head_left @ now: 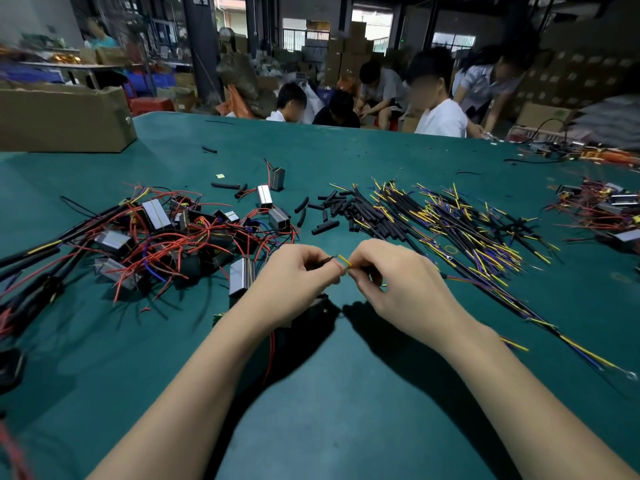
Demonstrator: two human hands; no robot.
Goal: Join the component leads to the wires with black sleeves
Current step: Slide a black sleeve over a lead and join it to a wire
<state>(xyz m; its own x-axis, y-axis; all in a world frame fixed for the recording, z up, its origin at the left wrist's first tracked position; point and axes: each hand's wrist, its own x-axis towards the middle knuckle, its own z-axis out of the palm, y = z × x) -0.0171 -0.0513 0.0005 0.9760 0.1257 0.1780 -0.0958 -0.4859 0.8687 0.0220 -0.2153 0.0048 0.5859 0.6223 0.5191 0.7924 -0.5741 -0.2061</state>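
My left hand [298,282] pinches a thin dark lead [327,260] just above the green table. My right hand [398,282] pinches a yellow wire end [344,260], and the two ends meet between my fingertips. Under my left wrist lies a dark component [317,306] with a red lead, mostly hidden. A black-sleeved wire [485,289] trails from my right hand off to the right. Loose black sleeves [332,207] lie beyond my hands.
A tangle of silver-black components with red leads [156,233] fills the left. Sleeved yellow and blue wires [450,223] are piled on the right. A cardboard box [62,116] stands at the far left. Several people sit beyond the table's far edge [311,116].
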